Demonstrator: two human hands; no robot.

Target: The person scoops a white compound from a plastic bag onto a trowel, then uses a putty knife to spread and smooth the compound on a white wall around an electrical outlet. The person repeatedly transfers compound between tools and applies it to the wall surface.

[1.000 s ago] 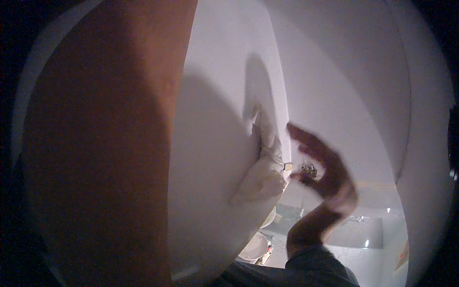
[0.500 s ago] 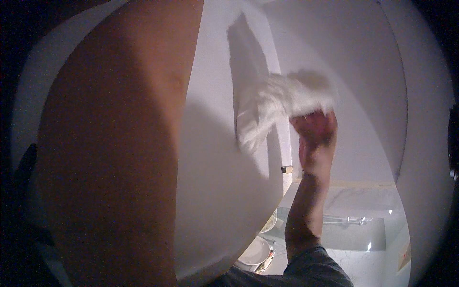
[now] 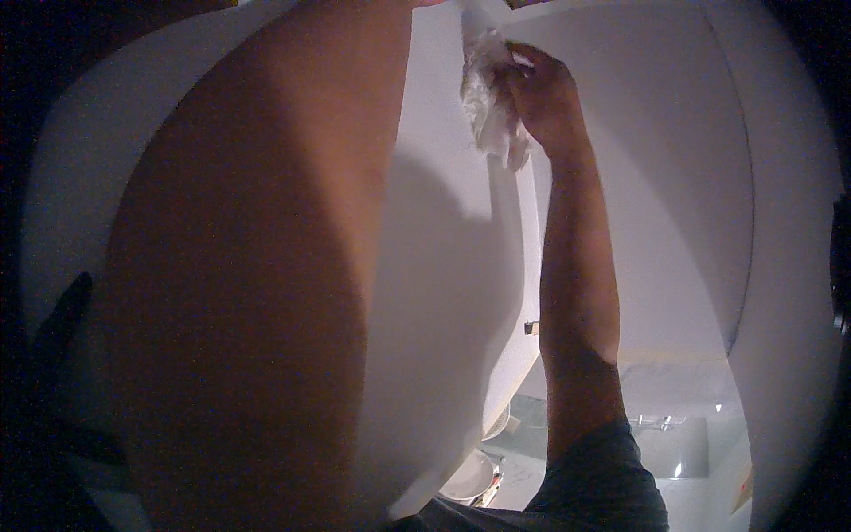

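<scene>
My right hand (image 3: 542, 99) is raised near the top of the view, its fingers closed round a bunched white cloth (image 3: 490, 102). The cloth lies against the upper part of a white panel (image 3: 443, 257), close to the panel's right edge, and its lower end hangs down loosely. My bare forearm runs up from a dark sleeve (image 3: 603, 470) at the lower right. A tall brown panel (image 3: 239, 293) fills much of the left side, next to the white one. I see no left hand that I can make out.
A small hinge-like fitting (image 3: 530, 328) sits at the white panel's right edge. Below are a round white dish (image 3: 468, 477), part of a rack (image 3: 498, 421), and a metal tap (image 3: 658, 423) over a pale counter area. A pale wall-like surface (image 3: 665, 195) rises at the right.
My right hand has carried the cloth upward and a little left, from mid-height to near the panel's top. The brown panel's edge has shifted rightward in view.
</scene>
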